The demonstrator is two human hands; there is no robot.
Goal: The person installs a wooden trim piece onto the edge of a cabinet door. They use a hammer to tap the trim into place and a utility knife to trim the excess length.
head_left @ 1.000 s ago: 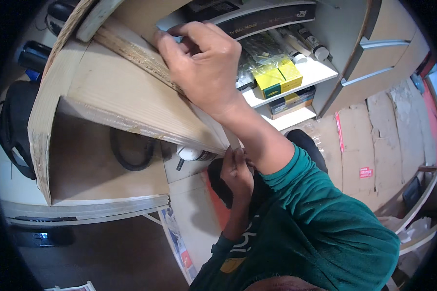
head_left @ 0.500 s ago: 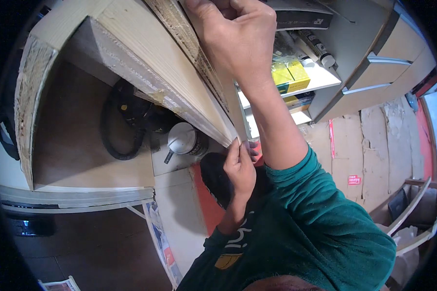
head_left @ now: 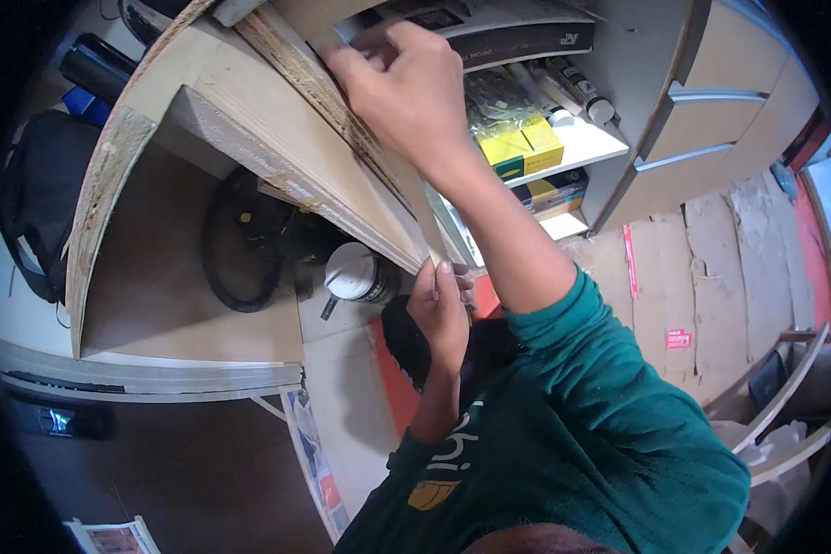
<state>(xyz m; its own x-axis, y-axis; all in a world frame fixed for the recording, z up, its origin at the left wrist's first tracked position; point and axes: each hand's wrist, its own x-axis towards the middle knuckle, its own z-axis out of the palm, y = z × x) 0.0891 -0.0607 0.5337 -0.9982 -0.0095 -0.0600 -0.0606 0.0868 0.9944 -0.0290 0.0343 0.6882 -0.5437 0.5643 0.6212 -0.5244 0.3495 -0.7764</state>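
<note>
The thin strip (head_left: 426,218) runs beside the wooden board (head_left: 295,138), its long axis slanting from upper left to lower right; its lower stretch is pinched between thumb and fingers of the left hand (head_left: 443,319); the right hand (head_left: 411,97) has curled fingers, and I cannot tell whether they grip the strip; half a second ago the picture's top edge cut that hand off; its forearm partly blocks the shelf (head_left: 600,140), where a yellow box (head_left: 517,152) sits

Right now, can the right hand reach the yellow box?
Probably yes: the yellow box sits exposed on the white shelf, apparently unblocked, though the right hand seems busy with the thin strip.
</note>
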